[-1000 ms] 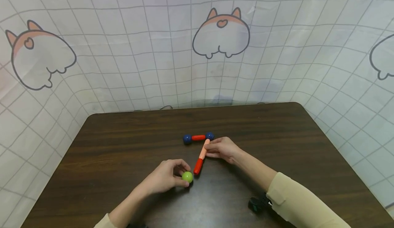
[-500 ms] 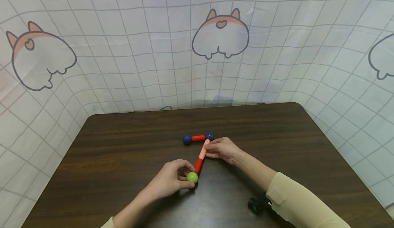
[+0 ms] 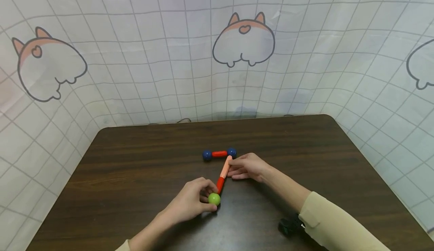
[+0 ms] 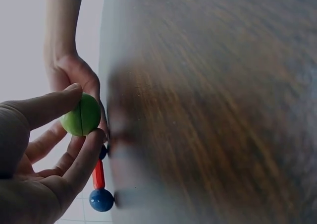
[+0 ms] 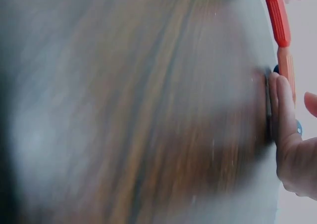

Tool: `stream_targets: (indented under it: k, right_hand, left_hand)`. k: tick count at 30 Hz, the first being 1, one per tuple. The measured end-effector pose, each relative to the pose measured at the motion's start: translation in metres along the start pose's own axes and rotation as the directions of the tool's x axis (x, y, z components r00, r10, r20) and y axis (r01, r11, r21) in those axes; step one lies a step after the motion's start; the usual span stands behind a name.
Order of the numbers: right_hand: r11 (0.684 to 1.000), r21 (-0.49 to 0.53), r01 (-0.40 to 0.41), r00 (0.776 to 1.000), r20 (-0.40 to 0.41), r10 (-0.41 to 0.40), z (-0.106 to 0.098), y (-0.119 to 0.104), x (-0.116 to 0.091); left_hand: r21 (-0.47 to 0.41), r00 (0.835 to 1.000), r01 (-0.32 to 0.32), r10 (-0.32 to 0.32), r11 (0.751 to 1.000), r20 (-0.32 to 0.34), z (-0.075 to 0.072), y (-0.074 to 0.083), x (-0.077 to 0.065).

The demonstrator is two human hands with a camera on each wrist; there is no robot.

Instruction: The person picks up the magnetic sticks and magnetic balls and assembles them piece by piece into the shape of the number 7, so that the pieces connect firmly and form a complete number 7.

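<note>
My left hand (image 3: 192, 200) pinches a green ball (image 3: 214, 199) between thumb and fingertips; the left wrist view shows this ball (image 4: 81, 116) with a seam line. It meets the near end of a red magnetic building stick (image 3: 220, 185). In line with that lies a salmon-pink stick (image 3: 226, 167), its far end at a blue ball (image 3: 232, 152). Beside the pink stick rests my right hand (image 3: 250, 167), fingers extended and fingertips close to it. In the right wrist view, the thumb of this hand (image 5: 299, 144) stands apart from the fingers. Contact there is hard to tell.
Another red stick (image 3: 219, 154) joins the blue ball to a second blue ball (image 3: 207, 155) farther left. A black object (image 3: 288, 226) is by the right sleeve. The dark wooden table (image 3: 135, 149) ends at a patterned curtain (image 3: 152, 74).
My left hand has brought the green ball rightward to the red stick's near end. The right hand's fingertips have eased slightly off the pink stick. The head view has shifted a little.
</note>
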State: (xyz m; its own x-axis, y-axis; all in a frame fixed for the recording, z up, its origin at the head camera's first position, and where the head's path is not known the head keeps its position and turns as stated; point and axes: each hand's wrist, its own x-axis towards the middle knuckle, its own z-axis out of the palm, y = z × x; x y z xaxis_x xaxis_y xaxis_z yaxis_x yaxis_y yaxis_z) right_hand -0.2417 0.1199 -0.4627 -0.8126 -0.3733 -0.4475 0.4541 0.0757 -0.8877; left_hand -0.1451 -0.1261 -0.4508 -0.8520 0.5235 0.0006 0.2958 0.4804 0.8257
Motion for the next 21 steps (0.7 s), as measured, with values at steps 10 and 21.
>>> stream_targets:
  k: [10,21]
  right_hand:
    - [0.986,-0.161,0.052,0.998,0.038,-0.046,-0.027,-0.005,-0.015]
    - [0.971,-0.198,0.133,0.991,0.013,-0.133,-0.054,-0.010,-0.025]
  left_hand:
    - [0.071,1.000,-0.009,0.009,0.997,0.000,0.002,0.000,0.000]
    - [0.097,0.999,-0.031,0.029,0.995,0.023,-0.005,0.000,0.003]
